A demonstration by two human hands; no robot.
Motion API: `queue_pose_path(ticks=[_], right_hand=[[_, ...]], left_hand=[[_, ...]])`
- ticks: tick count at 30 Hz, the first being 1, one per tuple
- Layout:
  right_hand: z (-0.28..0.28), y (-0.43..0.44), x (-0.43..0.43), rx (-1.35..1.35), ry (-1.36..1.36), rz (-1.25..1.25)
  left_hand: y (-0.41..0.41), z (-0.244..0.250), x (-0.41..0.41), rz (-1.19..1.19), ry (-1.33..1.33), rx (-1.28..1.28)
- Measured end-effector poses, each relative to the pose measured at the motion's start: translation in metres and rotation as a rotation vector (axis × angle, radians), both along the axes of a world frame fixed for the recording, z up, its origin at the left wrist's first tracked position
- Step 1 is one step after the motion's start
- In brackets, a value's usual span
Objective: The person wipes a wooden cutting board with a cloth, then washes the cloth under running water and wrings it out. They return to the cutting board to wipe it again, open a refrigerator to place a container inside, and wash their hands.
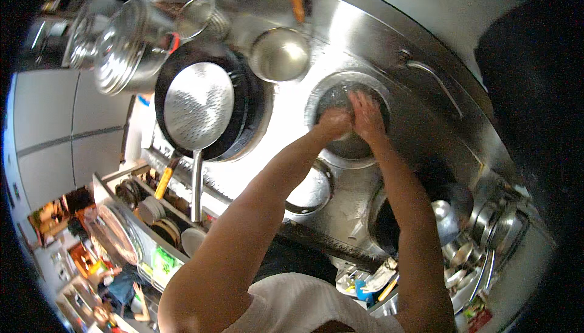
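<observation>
A round metal basin (319, 100) stands on the stainless steel worktop, and both of my hands are over its inside. My left hand (336, 122) is bunched near the basin's middle; whether something is in it cannot be made out. Right beside it, my right hand (366, 113) points away from me, its fingers extended and blurred. What lies beneath the hands is unclear. To the upper left is a round metal pot (279, 54). A perforated metal skimmer (199, 105) rests over a dark wok (244, 118) at the left. Close below the basin sits a shiny metal bowl or lid (312, 189).
A curved metal faucet (435, 75) is at the upper right. Large lidded pots (123, 50) and a mesh strainer (196, 18) occupy the upper left. Bowls and utensils (461, 251) crowd the lower right. Another person (123, 289) is at the far lower left, beyond shelves of dishes.
</observation>
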State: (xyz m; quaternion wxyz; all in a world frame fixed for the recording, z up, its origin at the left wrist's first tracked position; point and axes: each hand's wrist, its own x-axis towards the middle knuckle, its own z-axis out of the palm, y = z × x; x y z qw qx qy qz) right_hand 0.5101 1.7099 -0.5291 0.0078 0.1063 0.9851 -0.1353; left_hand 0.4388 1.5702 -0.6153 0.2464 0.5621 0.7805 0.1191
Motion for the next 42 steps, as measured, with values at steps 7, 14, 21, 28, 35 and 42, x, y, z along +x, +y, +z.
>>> queue_pose_path(ticks=[7,14,21,28,35,42], right_hand=[[-0.099,0.032,0.029,0.184,-0.587,0.15],[-0.041,0.023,0.001,0.304,-0.431,0.193],[0.088,0.079,0.046,-0.473,-0.196,0.08],[0.003,0.002,0.055,-0.473,0.044,-0.075],[-0.064,-0.02,0.04,-0.185,-0.374,-0.106],[-0.004,0.006,0.034,-0.514,0.065,-0.369]], left_hand=[[-0.018,0.049,0.02,0.446,-0.006,0.113],[-0.025,0.095,0.009,0.541,-0.173,-0.194],[-0.046,0.179,-0.015,0.418,-0.185,0.27],[-0.025,0.109,0.014,0.504,-0.227,-0.089],[-0.019,0.04,0.021,0.581,-0.386,-0.092],[-0.001,0.053,0.029,1.081,-0.469,0.076]])
